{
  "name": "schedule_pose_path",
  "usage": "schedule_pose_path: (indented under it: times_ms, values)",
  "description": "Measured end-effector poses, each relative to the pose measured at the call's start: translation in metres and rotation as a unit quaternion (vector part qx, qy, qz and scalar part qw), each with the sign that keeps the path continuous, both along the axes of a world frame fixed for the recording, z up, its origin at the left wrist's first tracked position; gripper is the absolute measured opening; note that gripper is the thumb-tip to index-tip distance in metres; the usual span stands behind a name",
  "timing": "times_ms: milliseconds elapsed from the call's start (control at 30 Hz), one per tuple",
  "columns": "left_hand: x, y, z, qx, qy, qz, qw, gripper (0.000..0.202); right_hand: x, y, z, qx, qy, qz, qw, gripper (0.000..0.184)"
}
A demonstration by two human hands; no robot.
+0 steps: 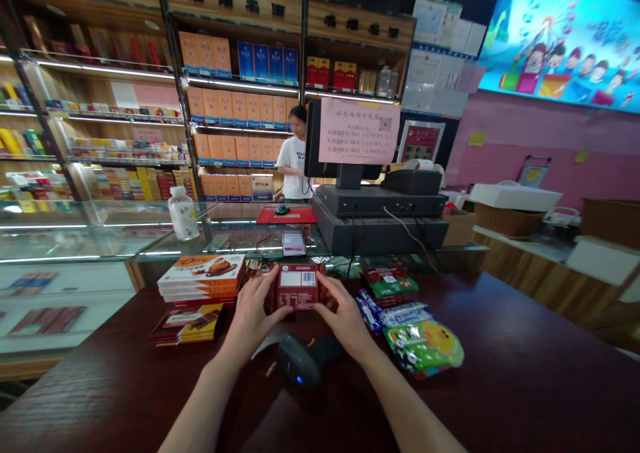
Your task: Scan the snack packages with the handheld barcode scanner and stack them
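A dark red packet (299,288) with a white label and a barcode is gripped between my two hands, above the dark table. My left hand (254,310) has thumb and fingers closed on its left end. At its right end my right hand (345,314) grips in the same way. Just below, a black barcode scanner (299,361) with a blue light lies on the table. White-and-orange Dove boxes (200,273) are stacked left of my left hand, with flat chocolate packs (193,324) in front of them.
Right of my hands lie green-and-red packs (390,283), blue-and-white wrapped packets (406,313) and a green pouch (425,345). Behind are a cash register (380,206), a glass counter with a bottle (183,214), and a person (296,163) standing before the shelves.
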State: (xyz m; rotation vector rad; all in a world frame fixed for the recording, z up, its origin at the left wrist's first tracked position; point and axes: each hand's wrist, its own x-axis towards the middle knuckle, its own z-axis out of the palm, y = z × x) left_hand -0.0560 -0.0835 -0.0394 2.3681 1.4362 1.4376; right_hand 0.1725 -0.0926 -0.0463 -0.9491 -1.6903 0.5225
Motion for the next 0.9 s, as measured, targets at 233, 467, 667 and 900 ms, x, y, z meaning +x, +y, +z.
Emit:
schedule_pose_path:
  times_ms: [233, 467, 667, 900]
  values:
    - [0.003, -0.009, -0.001, 0.037, 0.113, 0.069, 0.990, 0.103, -0.005, -0.007, 0.006, 0.024, -0.020, 0.002, 0.999, 0.066]
    - [0.009, -0.013, -0.001, 0.048, 0.161, 0.155, 0.974, 0.103, -0.008, -0.010, 0.004, 0.052, -0.049, -0.006, 0.997, 0.067]
    - [0.014, -0.018, 0.003, 0.062, 0.166, 0.197, 0.964, 0.088, -0.006, -0.009, 0.002, 0.061, -0.061, 0.004, 0.996, 0.067]
    - [0.012, -0.012, -0.004, 0.100, 0.172, 0.132, 0.971, 0.086, -0.006, -0.008, 0.002, 0.035, -0.043, 0.017, 0.998, 0.069]
